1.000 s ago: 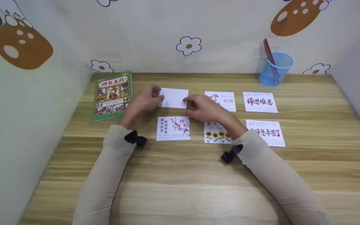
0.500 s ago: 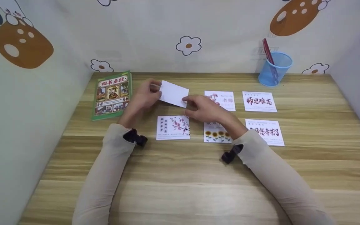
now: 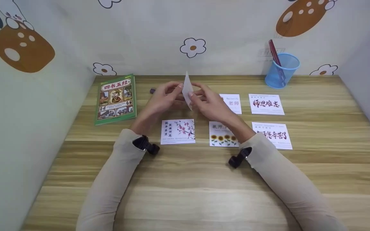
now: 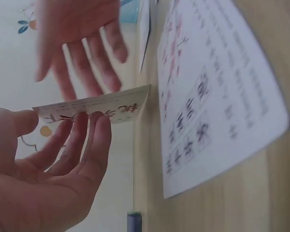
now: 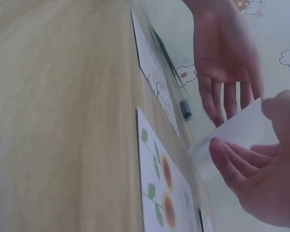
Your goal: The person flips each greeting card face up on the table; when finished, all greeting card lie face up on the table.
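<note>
A white card [image 3: 187, 91] stands nearly on edge above the table, between my two hands. My left hand [image 3: 164, 98] pinches it from the left side, and my right hand [image 3: 211, 102] pinches it from the right. In the left wrist view, red brush characters show on the card's face [image 4: 121, 110], with left fingertips [image 4: 101, 121] against it. The right wrist view shows its blank white side [image 5: 237, 128]. Below the hands lies a plum-blossom card [image 3: 178, 131]. A sunflower card [image 3: 223, 138] is partly covered by my right wrist, and a flower card [image 3: 233, 103] by my right hand.
Two more calligraphy cards [image 3: 267, 104] lie to the right, one under the other. A green-edged book [image 3: 116, 99] lies at the back left. At the back right stands a blue mesh cup [image 3: 282, 72] with pens. A small dark blue object [image 3: 153, 91] lies behind my left hand.
The card has come up off the table and turned from blank face up to nearly upright. My left hand has moved right, uncovering the small dark blue object. My right arm has barely shifted.
</note>
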### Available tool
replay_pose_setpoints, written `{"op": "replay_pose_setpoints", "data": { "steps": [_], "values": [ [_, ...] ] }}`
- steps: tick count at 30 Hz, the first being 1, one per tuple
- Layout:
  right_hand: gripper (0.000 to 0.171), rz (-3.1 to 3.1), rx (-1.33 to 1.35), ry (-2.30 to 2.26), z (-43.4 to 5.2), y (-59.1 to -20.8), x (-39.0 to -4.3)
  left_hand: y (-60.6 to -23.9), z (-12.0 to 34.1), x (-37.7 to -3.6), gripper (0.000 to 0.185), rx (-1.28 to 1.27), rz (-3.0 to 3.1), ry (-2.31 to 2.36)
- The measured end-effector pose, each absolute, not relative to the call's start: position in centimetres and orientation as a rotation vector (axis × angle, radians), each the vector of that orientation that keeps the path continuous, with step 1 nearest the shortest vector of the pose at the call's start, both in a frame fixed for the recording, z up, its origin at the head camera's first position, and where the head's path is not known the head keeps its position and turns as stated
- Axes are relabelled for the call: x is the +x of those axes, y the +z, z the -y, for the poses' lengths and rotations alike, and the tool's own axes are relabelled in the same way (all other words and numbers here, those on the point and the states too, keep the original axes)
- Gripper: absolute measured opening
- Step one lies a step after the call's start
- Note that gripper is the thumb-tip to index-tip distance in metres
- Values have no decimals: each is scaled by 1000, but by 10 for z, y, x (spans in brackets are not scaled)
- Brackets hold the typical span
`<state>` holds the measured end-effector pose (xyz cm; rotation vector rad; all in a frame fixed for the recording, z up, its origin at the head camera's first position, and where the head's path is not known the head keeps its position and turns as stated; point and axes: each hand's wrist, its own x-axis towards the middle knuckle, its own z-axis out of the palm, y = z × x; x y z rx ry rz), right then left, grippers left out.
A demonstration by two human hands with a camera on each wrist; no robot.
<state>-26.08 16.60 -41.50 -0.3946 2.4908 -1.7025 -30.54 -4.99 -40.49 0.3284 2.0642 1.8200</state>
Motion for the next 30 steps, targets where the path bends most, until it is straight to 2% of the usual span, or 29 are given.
{"op": "replay_pose_setpoints", "data": {
  "steps": [6, 10, 13, 20, 23, 28, 30],
  "values": [
    [79, -2536, -208, -1799, -171, -411, -261, -411, 42, -303, 47, 440, -2157, 1592],
    [72, -2523, -166, -1812, -174, -413, -263, -415, 44, -303, 39, 517, -2266, 1443],
    [69, -2483, -155, -1833, -175, -415, -264, -414, 48, -304, 41, 575, -2338, 1336],
    [91, -2662, -191, -1427, -173, -417, -262, -411, 59, -305, 59, 779, -2450, 991],
    [83, -2740, -236, -1274, -172, -419, -260, -410, 61, -306, 61, 804, -2480, 867],
    [56, -2875, -276, -1101, -171, -421, -259, -410, 65, -307, 62, 790, -2529, 760],
    [52, -2907, -278, -1047, -170, -421, -259, -409, 67, -307, 62, 788, -2540, 746]
  ]
}}
